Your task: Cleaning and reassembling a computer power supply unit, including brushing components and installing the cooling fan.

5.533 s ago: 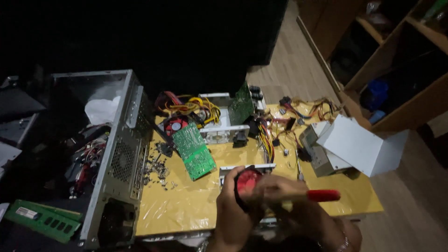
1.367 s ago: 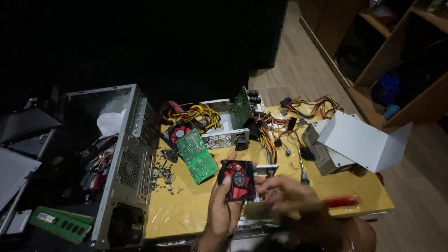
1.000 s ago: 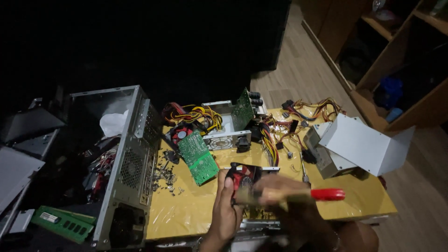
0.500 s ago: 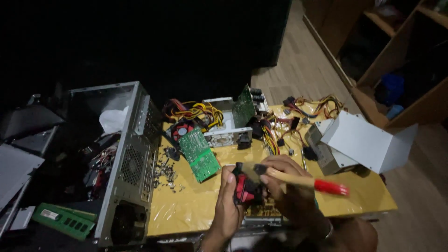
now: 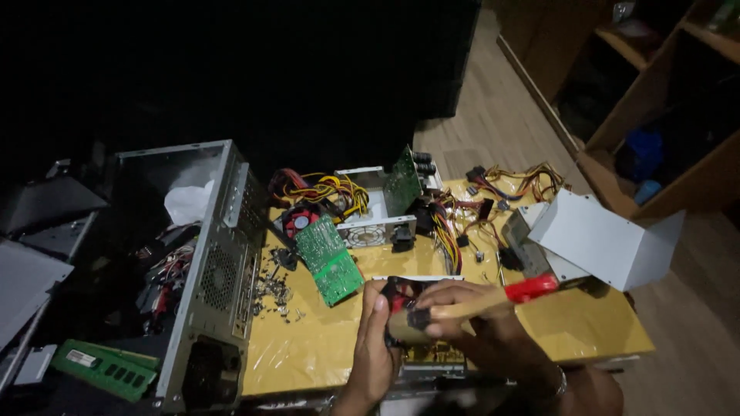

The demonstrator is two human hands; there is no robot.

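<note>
Over the near edge of the yellow table (image 5: 601,323), my left hand (image 5: 375,347) grips a small black and red fan card (image 5: 398,293) by its left side. My right hand (image 5: 482,327) lies over the card and holds a screwdriver (image 5: 493,299) with a red handle that points up to the right; its tip is hidden under my fingers. A circuit board (image 5: 432,354) lies beneath my hands.
An open grey computer case (image 5: 216,262) stands at the left with loose screws (image 5: 274,289) beside it. A green circuit board (image 5: 330,259), an opened power supply with yellow wires (image 5: 378,204) and a grey metal cover (image 5: 601,239) lie on the table. A green memory stick (image 5: 104,368) lies far left.
The fan card was held up flat facing me; my hands have since drawn together over it, and the screwdriver has swung from level to slanting up to the right.
</note>
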